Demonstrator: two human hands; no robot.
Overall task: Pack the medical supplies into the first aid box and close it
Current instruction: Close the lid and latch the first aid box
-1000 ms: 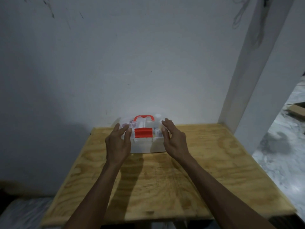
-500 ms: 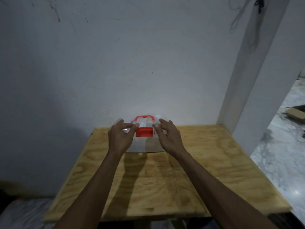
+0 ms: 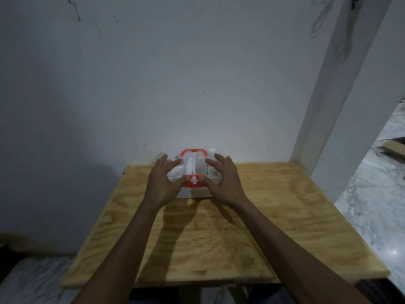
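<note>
Your left hand and right hand gripped the box on the table, thumbs beside its red latch.

Bare room: plywood table, marble floor.
</note>
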